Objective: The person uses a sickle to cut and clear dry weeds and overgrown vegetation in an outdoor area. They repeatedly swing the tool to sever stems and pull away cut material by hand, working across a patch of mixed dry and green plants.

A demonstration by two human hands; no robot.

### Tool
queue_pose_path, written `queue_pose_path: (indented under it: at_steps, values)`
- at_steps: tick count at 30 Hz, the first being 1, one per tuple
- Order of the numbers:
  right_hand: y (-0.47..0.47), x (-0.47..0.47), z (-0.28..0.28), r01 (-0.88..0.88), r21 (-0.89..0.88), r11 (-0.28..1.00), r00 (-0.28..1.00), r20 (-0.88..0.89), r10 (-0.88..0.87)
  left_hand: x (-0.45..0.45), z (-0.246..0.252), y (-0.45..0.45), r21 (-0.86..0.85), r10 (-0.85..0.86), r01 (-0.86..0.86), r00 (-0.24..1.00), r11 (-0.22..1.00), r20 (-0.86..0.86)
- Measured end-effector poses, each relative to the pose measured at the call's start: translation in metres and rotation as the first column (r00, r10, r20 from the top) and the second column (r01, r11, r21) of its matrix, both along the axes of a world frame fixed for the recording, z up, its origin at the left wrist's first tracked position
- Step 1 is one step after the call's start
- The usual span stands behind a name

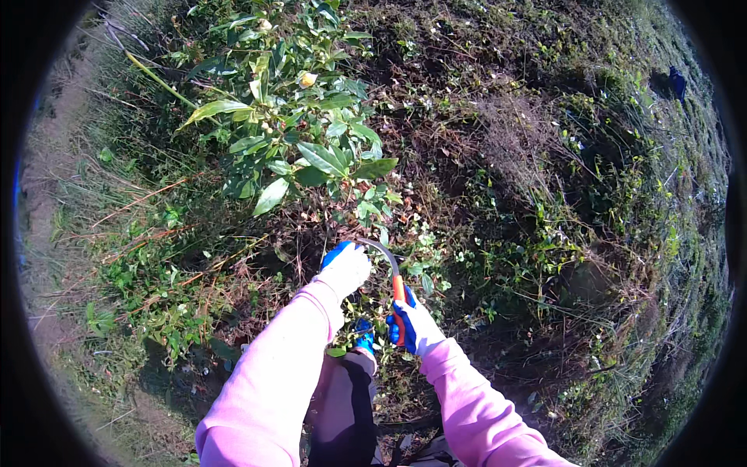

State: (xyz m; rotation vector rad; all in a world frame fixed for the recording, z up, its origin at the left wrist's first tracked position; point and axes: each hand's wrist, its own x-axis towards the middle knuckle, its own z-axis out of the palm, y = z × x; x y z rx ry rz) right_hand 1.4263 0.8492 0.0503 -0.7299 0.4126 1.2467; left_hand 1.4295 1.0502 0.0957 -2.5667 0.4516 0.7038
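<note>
A sickle with a curved metal blade [385,254] and an orange handle [399,303] is in my right hand [416,327], which wears a white and blue work glove. Its blade arcs up and left, with the tip close to my left hand [348,269]. That hand, gloved the same way, reaches down into the low weeds [297,248] below a leafy shrub [324,157]. The left fingers are mostly turned away, so what they may hold is hidden. Glossy green leaves and a pale yellowish bloom [307,80] show on the shrub.
Below my hands are a blue shoe [365,335] and my dark-trousered leg [344,408]. Dry reddish stems [152,239] lie at the left, and a bare branch [154,82] slants in at upper left. Tangled ground plants [543,251] cover the right. A dark blue object [677,83] sits far right.
</note>
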Motion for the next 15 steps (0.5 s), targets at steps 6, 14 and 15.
queue_pose_path:
  at_steps: [6,14,15]
  values:
    - [0.078,0.004,-0.043,0.099,0.076,0.992,0.983,-0.161,-0.085,0.055,-0.063,0.074,0.049,-0.17,0.172,0.985,0.984,-0.035]
    - [0.127,-0.019,-0.061,0.222,0.31,0.925,0.861,-0.507,-0.036,0.082,-0.135,0.198,0.959,-0.81,0.275,0.577,0.073,-0.104]
    - [0.127,-0.014,-0.075,0.279,0.319,0.906,0.84,-0.537,-0.07,0.11,-0.132,0.175,0.801,-0.621,0.409,0.781,0.438,-0.059]
